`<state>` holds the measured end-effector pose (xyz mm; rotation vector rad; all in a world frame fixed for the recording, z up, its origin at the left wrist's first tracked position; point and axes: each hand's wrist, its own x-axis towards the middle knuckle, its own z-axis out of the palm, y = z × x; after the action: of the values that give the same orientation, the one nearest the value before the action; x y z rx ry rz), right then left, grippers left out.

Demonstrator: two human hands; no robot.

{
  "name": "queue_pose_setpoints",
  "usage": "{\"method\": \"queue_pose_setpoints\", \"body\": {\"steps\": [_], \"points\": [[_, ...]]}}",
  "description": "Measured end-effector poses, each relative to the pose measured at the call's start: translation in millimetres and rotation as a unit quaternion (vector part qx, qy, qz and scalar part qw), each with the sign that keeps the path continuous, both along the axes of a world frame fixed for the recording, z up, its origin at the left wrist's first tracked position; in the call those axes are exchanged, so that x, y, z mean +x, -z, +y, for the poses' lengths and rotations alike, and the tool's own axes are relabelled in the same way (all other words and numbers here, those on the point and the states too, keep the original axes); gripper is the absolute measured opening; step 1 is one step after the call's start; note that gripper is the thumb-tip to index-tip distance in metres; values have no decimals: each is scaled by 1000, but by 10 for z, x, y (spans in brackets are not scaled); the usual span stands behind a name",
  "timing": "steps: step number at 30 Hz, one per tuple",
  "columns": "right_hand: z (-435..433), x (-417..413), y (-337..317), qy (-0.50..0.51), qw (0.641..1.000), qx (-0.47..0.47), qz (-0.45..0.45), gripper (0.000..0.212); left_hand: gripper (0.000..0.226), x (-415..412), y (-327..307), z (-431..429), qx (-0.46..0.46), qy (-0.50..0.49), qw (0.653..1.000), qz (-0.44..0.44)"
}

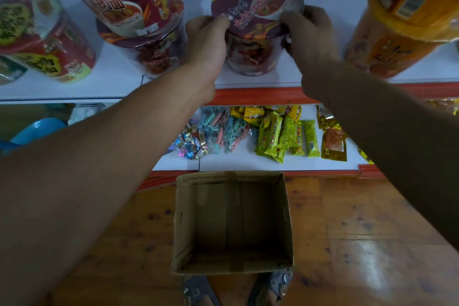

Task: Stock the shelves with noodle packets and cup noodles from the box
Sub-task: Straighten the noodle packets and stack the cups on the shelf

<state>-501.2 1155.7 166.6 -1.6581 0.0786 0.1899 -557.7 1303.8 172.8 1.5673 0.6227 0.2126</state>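
Left hand (207, 32) and right hand (309, 30) are curling their fingers round opposite sides of one cup noodle (255, 0), which is standing upright on the shelf (119, 79). It is probably light, thin-walled and slick, so grip gently under the rim. The left stack (141, 32) and right stack (397, 20) are each holding two cups. The box (186, 218) is holding none.
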Motion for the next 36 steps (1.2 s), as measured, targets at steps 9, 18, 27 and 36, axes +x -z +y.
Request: {"method": "queue_pose_setpoints", "body": {"steps": [9,18,27,36], "points": [[129,74,-100,-3,997,-79,-20,33,64,-65,-91,-71,9,24,1000,8],[150,-93,20,-5,998,-55,-33,16,59,-214,22,-119,-22,-19,999,-29],[195,-26,-53,-22,997,-77,-17,16,22,-213,-10,-97,-3,-13,999,-30],[0,-47,-200,-35,986,-160,-29,43,13,-404,-109,-194,29,-24,999,15]]}}
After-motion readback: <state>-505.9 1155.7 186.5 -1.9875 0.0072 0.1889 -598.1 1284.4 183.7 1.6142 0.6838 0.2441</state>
